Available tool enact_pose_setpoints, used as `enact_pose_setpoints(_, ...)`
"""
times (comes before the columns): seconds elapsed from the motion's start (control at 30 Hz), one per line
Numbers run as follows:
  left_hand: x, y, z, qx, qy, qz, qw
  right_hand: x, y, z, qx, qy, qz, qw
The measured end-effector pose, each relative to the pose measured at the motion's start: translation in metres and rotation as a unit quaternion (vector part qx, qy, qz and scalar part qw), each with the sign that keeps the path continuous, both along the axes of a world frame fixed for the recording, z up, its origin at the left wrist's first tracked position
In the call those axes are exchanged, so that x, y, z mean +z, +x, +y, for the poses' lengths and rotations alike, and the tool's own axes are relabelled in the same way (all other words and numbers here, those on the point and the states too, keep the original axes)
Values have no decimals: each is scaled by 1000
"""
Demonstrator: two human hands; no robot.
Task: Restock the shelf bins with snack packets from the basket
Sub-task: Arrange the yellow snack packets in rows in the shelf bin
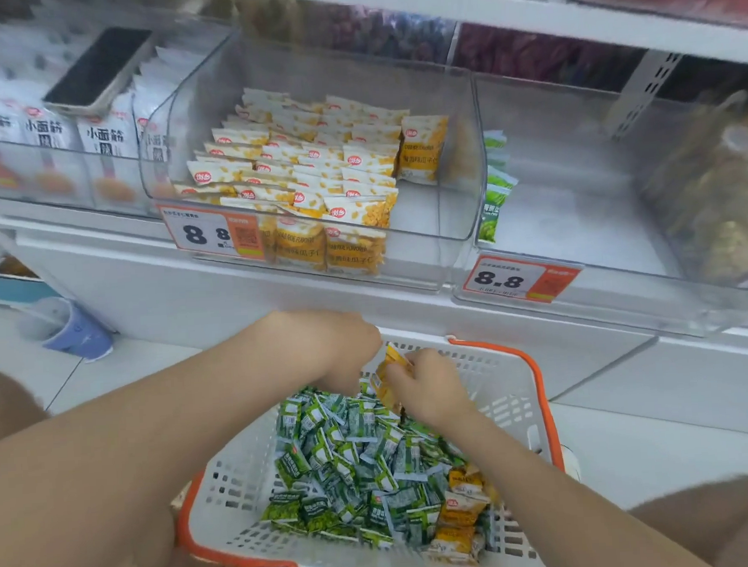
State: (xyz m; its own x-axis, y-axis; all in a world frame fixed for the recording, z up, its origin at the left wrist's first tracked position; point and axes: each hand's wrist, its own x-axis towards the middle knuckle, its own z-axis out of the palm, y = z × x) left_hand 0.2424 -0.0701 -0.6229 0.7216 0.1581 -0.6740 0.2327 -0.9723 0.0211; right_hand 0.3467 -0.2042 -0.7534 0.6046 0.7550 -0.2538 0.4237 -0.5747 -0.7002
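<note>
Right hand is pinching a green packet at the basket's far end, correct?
No: the right hand pinches a yellow packet, not a green one, at the white basket's far end, above the loose green packets. The head view shows it.

The middle bin (464, 146) is open on top, below the upper shelf board (456, 13). Rows of yellow packets (312, 168) fill its left side and front, leaving a bare strip of floor along its right wall. The right bin (579, 227) is mostly bare floor, with green packets (498, 188) only against its left wall and a bulky bag (707, 184) to the right of the bare part. In the basket (495, 363) a loose heap (352, 455) covers the bottom. The left hand (350, 346) and right hand (427, 387) crowd its far edge.
</note>
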Motion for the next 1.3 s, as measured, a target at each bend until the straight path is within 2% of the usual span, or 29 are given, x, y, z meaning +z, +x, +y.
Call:
enact_pose_setpoints(0.17, 22, -17, -3, 64, -70, -70, 993, 75, -29, 12, -58, 87, 39, 994)
enact_pose_setpoints(0.3, 50, -32, 1, 103, -91, -224, 965, 130, -48, 15, -91, 139, 48, 985)
enact_pose_setpoints(0.4, 67, -43, 13, 150, -148, -319, 924, 169, -54, 14, -102, 209, 104, 967)
enact_pose_setpoints(0.47, 76, -46, 17, 222, -269, -360, 865, 189, -52, 12, -117, 270, 132, 947)
enact_pose_setpoints(0.53, 83, -46, 17, 284, -404, -367, 788, 199, -44, 12, -127, 293, 42, 947)
enact_pose_setpoints(0.57, 84, -46, 18, 302, -431, -369, 766, 202, -39, 12, -126, 294, -4, 947)
enact_pose_setpoints(0.63, 84, -43, 19, 321, -454, -369, 745, 203, -29, 13, -90, 295, -41, 950)
enact_pose_setpoints(0.7, 83, -41, 20, 327, -465, -368, 736, 204, -25, 15, -56, 303, -17, 951)
enact_pose_setpoints(0.87, 82, -33, 20, 342, -477, -377, 717, 197, -19, 19, -71, 327, 2, 942)
enact_pose_setpoints(0.97, 86, -28, 21, 329, -442, -394, 736, 200, -15, 20, -13, 325, 12, 946)
enact_pose_setpoints(1.03, 88, -25, 26, 314, -412, -407, 752, 206, -5, 22, 33, 295, -41, 954)
enact_pose_setpoints(1.1, 89, -19, 32, 288, -368, -439, 767, 218, 3, 28, 33, 271, -105, 956)
enact_pose_setpoints(1.2, 85, -8, 42, 248, -177, -526, 794, 237, 23, 39, 8, 243, -212, 946)
enact_pose_setpoints(1.3, 76, 0, 52, 164, 27, -536, 828, 252, 47, 62, 8, 150, -328, 933)
